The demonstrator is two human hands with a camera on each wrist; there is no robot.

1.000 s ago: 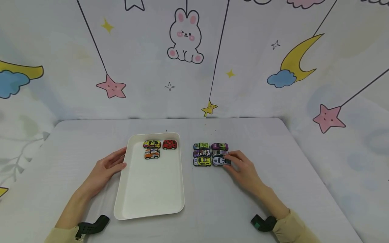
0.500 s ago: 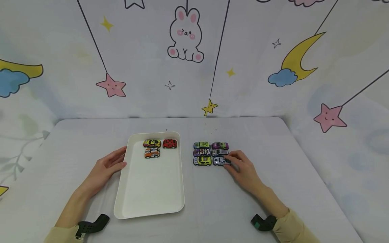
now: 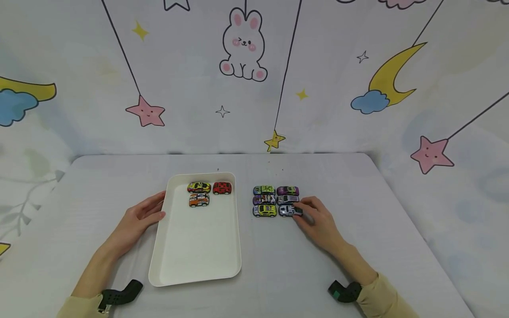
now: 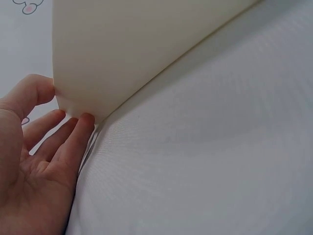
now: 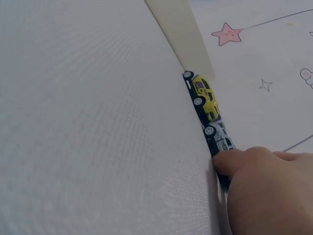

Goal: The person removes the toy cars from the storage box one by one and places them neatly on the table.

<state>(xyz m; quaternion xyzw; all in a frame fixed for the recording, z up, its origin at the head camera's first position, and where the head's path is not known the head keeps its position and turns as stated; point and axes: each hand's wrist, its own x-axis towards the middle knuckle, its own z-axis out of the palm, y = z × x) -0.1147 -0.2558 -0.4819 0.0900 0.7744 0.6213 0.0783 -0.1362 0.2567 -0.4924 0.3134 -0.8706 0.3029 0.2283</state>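
Observation:
In the head view my left hand [image 3: 137, 221] rests against the left side of a white tray [image 3: 196, 247]. Up close, the left wrist view has its fingertips [image 4: 87, 117] touching the tray's outer wall [image 4: 132, 44]. Three toy cars lie at the tray's far end: a yellow one [image 3: 199, 187], a red one [image 3: 222, 188] and an orange one [image 3: 199, 200]. To the right of the tray, my right hand [image 3: 320, 223] pinches a silver toy car [image 3: 287, 210] between thumb and finger. That car sits at the near right corner of a block of toy cars; the hand covers its rear part.
Beside the silver car is a yellow-green toy car [image 3: 264, 211]. Behind them stand a grey one [image 3: 288, 199], two purple ones, [image 3: 264, 200] and a green one [image 3: 264, 190]. The white table [image 3: 278, 274] ends at a printed cloth backdrop [image 3: 191, 79].
Both hands, the tray and the cars hold their places. Only the head view has shifted very slightly.

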